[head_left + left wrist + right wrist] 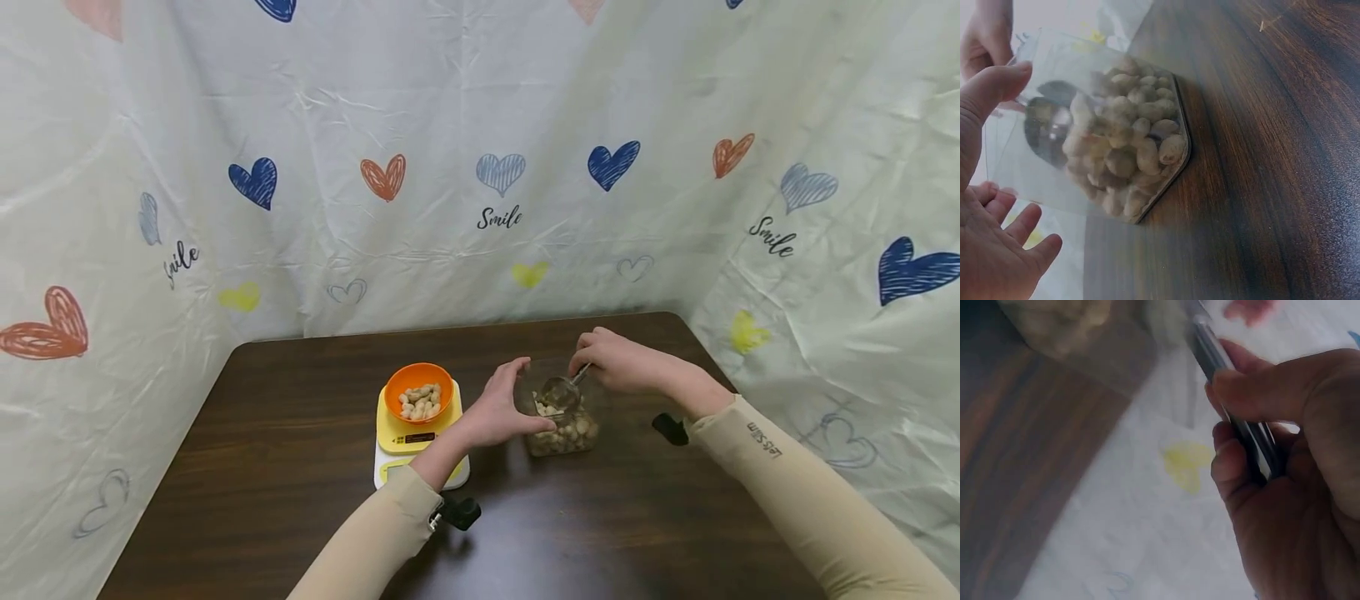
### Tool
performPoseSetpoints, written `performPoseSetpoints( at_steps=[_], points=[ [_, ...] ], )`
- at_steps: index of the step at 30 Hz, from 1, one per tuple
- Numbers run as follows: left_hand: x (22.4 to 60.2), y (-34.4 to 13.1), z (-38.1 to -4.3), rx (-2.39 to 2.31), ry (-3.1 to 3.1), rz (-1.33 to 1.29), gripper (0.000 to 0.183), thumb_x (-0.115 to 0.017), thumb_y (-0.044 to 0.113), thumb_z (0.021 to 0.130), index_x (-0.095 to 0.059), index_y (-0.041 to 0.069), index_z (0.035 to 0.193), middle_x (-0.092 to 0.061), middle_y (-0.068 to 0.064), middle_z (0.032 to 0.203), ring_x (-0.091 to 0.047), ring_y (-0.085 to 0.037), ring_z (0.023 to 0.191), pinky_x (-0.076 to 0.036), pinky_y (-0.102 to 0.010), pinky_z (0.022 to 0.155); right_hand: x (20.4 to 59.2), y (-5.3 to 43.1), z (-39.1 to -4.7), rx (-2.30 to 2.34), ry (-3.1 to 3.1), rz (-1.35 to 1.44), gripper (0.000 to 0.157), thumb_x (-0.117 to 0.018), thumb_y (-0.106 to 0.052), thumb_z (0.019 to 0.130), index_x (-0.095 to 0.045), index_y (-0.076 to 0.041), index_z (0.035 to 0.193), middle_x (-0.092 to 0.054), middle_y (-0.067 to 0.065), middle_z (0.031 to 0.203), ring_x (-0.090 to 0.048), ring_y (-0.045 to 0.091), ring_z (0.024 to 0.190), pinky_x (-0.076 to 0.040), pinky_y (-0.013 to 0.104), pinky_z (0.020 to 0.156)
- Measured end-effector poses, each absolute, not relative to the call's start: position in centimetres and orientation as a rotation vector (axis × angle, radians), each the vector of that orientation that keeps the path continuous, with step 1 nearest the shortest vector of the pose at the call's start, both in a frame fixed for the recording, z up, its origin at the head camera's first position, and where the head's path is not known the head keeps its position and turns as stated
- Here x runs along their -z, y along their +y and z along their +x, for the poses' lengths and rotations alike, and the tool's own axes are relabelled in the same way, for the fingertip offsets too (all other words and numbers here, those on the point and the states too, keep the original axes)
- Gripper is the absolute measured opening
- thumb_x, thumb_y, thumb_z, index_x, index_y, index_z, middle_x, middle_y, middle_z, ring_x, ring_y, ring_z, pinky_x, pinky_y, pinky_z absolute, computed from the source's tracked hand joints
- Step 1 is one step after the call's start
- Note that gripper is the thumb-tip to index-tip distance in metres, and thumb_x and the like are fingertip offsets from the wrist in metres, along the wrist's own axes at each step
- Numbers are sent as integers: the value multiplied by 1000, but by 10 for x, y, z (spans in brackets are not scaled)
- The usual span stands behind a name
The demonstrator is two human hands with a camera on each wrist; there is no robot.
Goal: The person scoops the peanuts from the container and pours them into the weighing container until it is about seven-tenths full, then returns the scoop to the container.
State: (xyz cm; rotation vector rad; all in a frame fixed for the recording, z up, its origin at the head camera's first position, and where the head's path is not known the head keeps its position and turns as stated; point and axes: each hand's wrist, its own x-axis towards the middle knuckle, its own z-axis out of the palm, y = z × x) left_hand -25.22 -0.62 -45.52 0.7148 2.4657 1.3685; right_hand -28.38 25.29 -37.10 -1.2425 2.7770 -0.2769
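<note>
A clear plastic container [531, 447] with peanuts in their shells [576, 433] in its lower part stands on the right half of the table. My left hand [498, 410] holds it from the left, the thumb on the near side and fingers toward the far side. In the left wrist view some of those fingers spread beside the wall. With my right hand [621, 363] I grip the handle of a metal scoop [561, 395]. Its bowl is down inside the container, against the peanuts. The right wrist view shows thumb and fingers wrapped round the handle [1210, 353].
Left of the container, a yellow and white kitchen scale [397, 442] bears an orange bowl [397, 377] with several peanuts [422, 402]. The dark wooden table [300, 450] ends at a white curtain [427, 250] printed with hearts.
</note>
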Motion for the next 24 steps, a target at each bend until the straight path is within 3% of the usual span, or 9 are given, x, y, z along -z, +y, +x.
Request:
performPoseSetpoints(
  at_steps=[11,24],
  points=[
    [458,-3,-251,-1385,2455,700,107,-85,49,81,-20,23,163,-29,-2,160,-36,-24,141,-40,-48,109,374,261,-281,440,2708,-1127,33,-58,10,97,-77,-12,111,-62,0,105,-52,24,99,-46,44,86],
    [460,-3,-254,-1411,2465,708,108,-86,48,79,-23,21,162,-32,-3,157,-39,-25,139,-41,-46,108,373,294,-290,705,2649,-935,34,-61,0,100,-76,-26,115,-64,-10,115,-57,17,110,-46,44,91]
  ],
)
